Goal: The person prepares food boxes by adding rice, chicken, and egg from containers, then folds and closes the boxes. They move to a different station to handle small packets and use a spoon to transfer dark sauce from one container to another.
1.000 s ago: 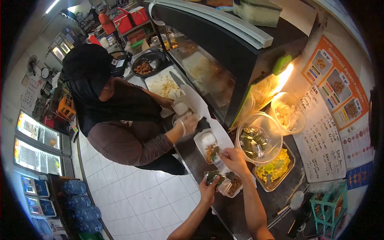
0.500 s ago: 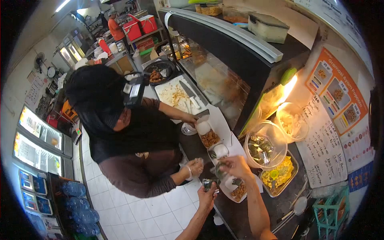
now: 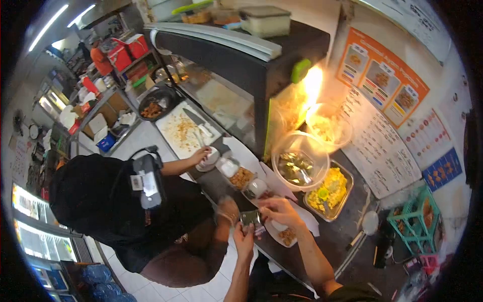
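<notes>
Low in the view, my left hand (image 3: 244, 239) is closed on a small dark, shiny packet (image 3: 250, 218). My right hand (image 3: 282, 211) is beside it, its fingers bent near the packet's right edge; whether they pinch it is unclear. Under and right of my hands lies a white box with rice and brown fried pieces (image 3: 287, 236). Further up the counter is another box with brown pieces (image 3: 241, 178), and a rounded white portion (image 3: 256, 188) sits between the boxes. A clear tub of dark shiny packets (image 3: 297, 167) stands beyond my right hand.
A co-worker in black (image 3: 166, 211) leans in at the left, one blurred hand (image 3: 228, 210) close to my left hand. A tray of yellow food (image 3: 329, 194), a cutting board with a knife (image 3: 183, 132), a glass case, a green basket (image 3: 415, 221) and a bright lamp surround the counter.
The view has swung right. My right hand has come in closer to the packet in my left hand. The co-worker's head has turned down and their near hand has moved next to mine.
</notes>
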Demonstrator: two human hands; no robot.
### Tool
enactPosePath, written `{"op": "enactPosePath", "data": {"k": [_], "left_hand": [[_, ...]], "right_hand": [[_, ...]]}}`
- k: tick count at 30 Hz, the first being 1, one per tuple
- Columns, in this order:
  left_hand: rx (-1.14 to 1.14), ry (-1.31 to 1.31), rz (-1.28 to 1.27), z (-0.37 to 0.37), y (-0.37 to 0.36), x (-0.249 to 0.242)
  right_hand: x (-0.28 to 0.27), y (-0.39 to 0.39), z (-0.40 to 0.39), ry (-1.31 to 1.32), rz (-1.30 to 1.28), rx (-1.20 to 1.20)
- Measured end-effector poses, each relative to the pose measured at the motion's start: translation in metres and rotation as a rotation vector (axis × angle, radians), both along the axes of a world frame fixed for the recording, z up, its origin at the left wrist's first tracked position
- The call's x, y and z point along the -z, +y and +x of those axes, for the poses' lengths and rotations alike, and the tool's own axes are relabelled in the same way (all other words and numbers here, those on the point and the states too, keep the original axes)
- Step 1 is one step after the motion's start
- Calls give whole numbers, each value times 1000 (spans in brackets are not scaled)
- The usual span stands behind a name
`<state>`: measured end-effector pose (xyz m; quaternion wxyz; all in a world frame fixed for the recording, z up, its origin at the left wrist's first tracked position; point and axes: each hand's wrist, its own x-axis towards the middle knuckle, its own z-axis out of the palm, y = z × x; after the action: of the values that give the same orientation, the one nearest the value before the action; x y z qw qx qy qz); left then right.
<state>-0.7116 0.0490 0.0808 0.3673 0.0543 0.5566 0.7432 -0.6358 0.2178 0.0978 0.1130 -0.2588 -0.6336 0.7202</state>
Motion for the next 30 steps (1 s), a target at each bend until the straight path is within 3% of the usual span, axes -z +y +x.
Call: {"op": "enactPosePath", "data": {"k": [4,7,8,10,12,14,15,16,17,19,21,23,25,30], "left_hand": [[213,-19,-36,15,18,-4],[576,129,-91,51,26,-1],[720,214,-100,67,25,1],[648,116,-81,98,28,3],[630,-29,-33,102,31,17],[544,7,-46,96,38,-7],[548,6,-73,90,37,-5],[547,10,-101,82,34,-2],[535,45,-115,75,30,-7],[496,106,-168,61,18,-5],[424,72,-226,48,8,-9],[364,59,-275,37,-9,5],[331,57,-327,32,-25,19],[315,-4,-385,34,-46,29]], "right_hand": [[-3,-44,103,-5,-338,269],[-41,-62,143,11,-364,437],[-36,-59,154,-70,-256,424],[-21,-49,176,-226,-35,414],[-45,-19,166,-140,121,546],[-67,13,147,138,348,592],[-75,31,147,64,156,494],[-75,52,149,-17,245,472],[-57,70,151,89,216,605],[-41,95,169,-5,101,905],[28,115,196,-453,589,996],[109,125,220,-842,637,720],[163,117,217,-918,730,685],[193,110,218,-1041,748,588]]}}
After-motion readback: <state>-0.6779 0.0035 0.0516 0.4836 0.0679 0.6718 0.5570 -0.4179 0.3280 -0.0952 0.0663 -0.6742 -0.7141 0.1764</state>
